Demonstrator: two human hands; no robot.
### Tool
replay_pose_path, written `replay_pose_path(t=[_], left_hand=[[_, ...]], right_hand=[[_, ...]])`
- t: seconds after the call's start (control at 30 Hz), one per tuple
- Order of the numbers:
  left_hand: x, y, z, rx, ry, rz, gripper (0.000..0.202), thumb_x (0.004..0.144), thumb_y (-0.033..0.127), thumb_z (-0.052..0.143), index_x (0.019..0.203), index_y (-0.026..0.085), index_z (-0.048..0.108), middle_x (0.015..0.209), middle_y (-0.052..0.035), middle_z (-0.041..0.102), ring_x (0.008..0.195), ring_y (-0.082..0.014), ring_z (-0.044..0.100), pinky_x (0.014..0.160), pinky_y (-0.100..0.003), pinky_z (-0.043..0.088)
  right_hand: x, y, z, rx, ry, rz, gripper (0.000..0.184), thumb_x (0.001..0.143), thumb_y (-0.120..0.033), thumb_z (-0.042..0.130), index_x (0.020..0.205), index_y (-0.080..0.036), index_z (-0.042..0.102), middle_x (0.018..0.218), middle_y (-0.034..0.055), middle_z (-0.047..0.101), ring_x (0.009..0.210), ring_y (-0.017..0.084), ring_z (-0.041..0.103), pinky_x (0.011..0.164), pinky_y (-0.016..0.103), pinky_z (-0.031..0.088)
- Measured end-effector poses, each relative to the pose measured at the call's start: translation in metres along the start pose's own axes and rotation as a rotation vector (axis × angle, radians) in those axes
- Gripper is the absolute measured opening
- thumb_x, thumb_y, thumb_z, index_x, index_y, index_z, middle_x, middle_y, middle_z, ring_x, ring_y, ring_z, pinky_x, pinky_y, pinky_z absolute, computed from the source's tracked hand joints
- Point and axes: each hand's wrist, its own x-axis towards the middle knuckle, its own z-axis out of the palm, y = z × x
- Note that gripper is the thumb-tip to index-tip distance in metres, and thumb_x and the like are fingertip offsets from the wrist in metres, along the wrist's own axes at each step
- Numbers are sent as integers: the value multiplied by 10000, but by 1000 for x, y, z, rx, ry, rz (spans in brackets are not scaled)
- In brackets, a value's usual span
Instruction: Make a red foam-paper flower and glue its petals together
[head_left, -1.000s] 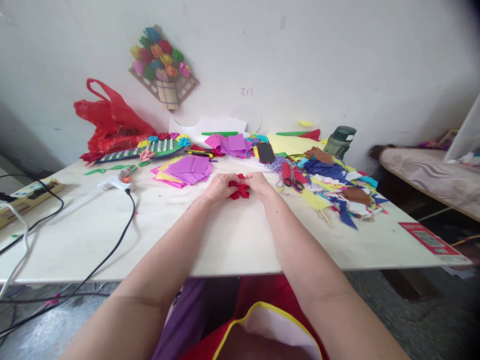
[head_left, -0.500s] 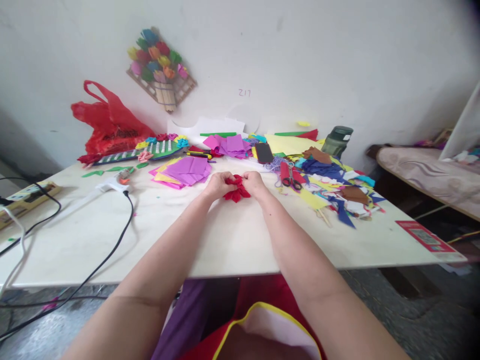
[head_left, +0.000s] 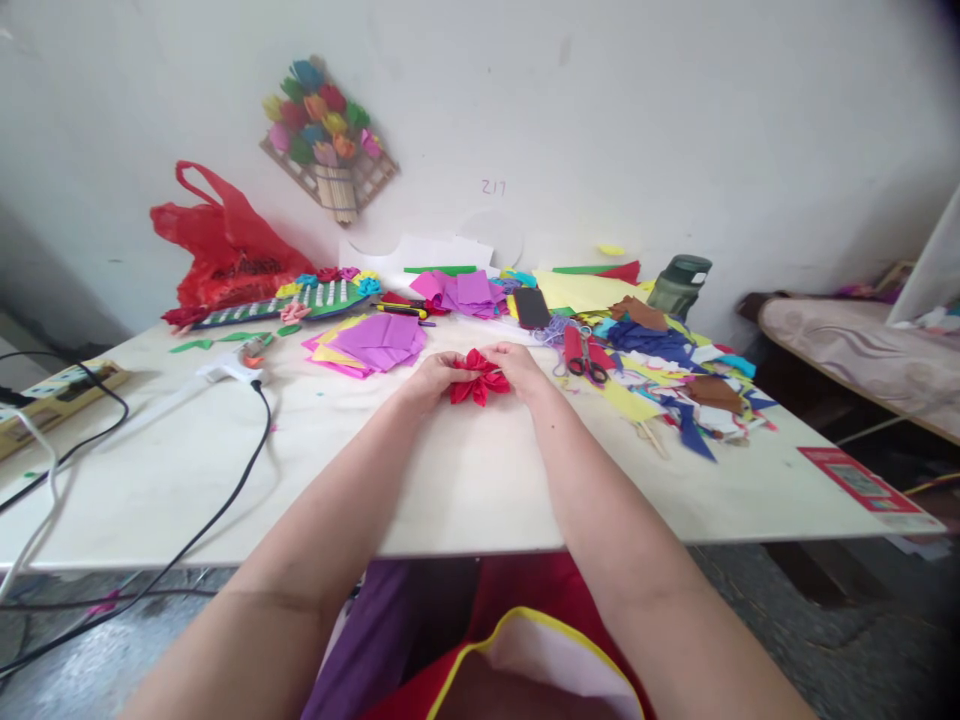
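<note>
The left hand [head_left: 435, 378] and right hand [head_left: 519, 366] pinch one red flower [head_left: 480, 386] in their fingers [head_left: 459, 376]. One bottle [head_left: 679, 288] stands far right.

Near tabletop [head_left: 480, 490]: bare between the forearms [head_left: 367, 455] — passable.
Centre: hands [head_left: 437, 376] and red flower [head_left: 478, 388] block straight through.
Left: glue gun [head_left: 232, 368] and black cord [head_left: 268, 420] obstruct low passage.
Right: scissors [head_left: 590, 368], scrap pile [head_left: 660, 345] — crowded.
Back right: upright bottle [head_left: 679, 286].

- Wall [head_left: 637, 130]: off-white, faintly scuffed, behind table's far edge; handwritten marks [head_left: 493, 187] above middle of that edge; flower wall hanging [head_left: 315, 107] left of them.
- Table [head_left: 472, 500]: white top.
- Patterned cover [head_left: 855, 345]: pale, beyond right edge.
- Floor [head_left: 885, 650]: grey, mottled, below near edge.
- Light: soft, diffuse.
</note>
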Motion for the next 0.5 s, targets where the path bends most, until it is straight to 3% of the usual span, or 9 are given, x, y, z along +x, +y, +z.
replay_pose_path(t=[0.2, 0.3, 0.5], left_hand=[[0, 2, -1, -26, 58, 5, 320, 520, 230, 883, 703, 148, 634, 629, -11, 664, 534, -122, 611, 543, -258, 470], [0, 2, -1, -40, 88, 4, 354, 488, 233, 896, 712, 134, 639, 607, -19, 661, 505, -117, 592, 512, -245, 449], [2, 3, -1, -49, 159, 30, 344, 462, 216, 890, 670, 123, 633, 565, -22, 649, 477, -117, 580, 488, -229, 423]], right_hand=[[2, -8, -5, -121, 156, -208, 126, 671, -128, 568, 733, -161, 672, 833, 19, 723, 840, 144, 641, 851, 282, 492], [3, -9, -7, -197, 133, -342, 157, 659, -139, 552, 717, -175, 693, 835, 22, 738, 892, 178, 658, 926, 336, 482], [5, -5, -7, -372, 56, -478, 202, 656, -121, 546, 740, -195, 714, 839, 22, 744, 866, 193, 666, 883, 363, 502]])
